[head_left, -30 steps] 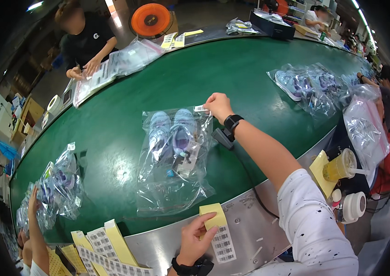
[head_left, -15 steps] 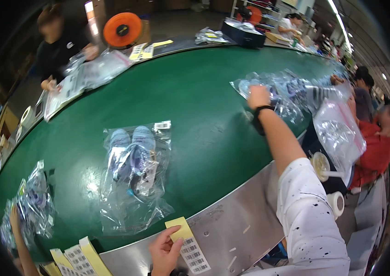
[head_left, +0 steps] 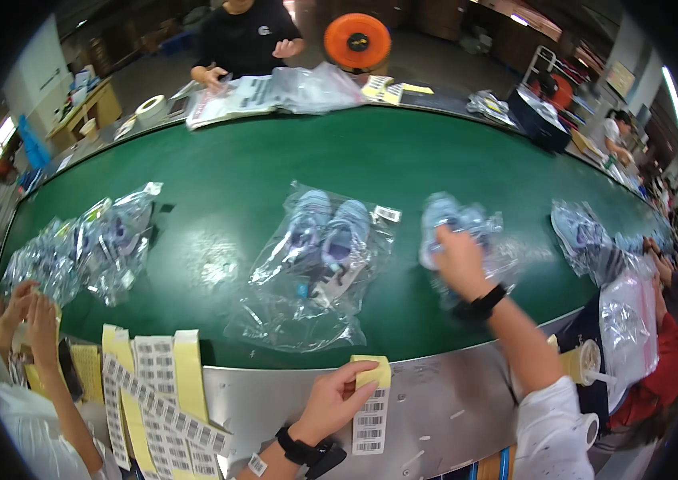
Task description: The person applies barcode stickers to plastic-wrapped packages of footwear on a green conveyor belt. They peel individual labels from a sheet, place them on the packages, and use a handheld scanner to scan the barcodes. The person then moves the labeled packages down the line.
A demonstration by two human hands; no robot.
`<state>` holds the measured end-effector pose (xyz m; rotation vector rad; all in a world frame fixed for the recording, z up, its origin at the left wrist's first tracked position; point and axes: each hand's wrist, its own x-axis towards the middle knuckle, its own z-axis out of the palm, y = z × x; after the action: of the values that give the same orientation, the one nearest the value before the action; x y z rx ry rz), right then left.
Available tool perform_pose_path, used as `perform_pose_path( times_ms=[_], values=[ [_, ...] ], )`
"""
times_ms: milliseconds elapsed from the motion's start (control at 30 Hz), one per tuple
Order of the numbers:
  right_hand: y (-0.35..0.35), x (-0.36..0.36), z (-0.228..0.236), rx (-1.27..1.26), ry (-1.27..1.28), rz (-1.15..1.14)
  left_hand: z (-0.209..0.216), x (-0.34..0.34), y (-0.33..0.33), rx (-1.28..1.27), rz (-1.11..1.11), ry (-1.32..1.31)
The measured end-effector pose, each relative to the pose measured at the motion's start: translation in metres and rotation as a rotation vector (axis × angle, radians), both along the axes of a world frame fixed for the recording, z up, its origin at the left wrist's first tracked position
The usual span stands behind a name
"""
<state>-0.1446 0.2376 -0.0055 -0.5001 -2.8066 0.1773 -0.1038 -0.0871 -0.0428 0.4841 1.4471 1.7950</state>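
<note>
We hold a yellow-backed label strip (head_left: pixel 369 418) pinched between thumb and fingers of the left hand (head_left: pixel 334 405), above the metal edge (head_left: pixel 275 396) of the green desk (head_left: pixel 219 172); we place the right hand (head_left: pixel 462 262) on a bagged blue shoe pair (head_left: pixel 440 214), right of centre; blur prevents us from telling whether its fingers grip; a second bagged pair (head_left: pixel 309 218) lies on the desk, between that pair and further bagged shoes (head_left: pixel 119 236) at left.
</note>
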Motion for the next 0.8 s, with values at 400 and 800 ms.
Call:
perform_pose_path(
  times_ms=[400, 800],
  values=[
    [-0.174, -0.014, 0.058, -0.372, 0.450, 0.627, 0.000, -0.011, -0.013, 0.137, 0.442, -0.077],
    [-0.179, 0.128, 0.016, -1.311, 0.064, 0.010, 0.014, 0.011, -0.007, 0.150, 0.193, -0.066]
  ],
)
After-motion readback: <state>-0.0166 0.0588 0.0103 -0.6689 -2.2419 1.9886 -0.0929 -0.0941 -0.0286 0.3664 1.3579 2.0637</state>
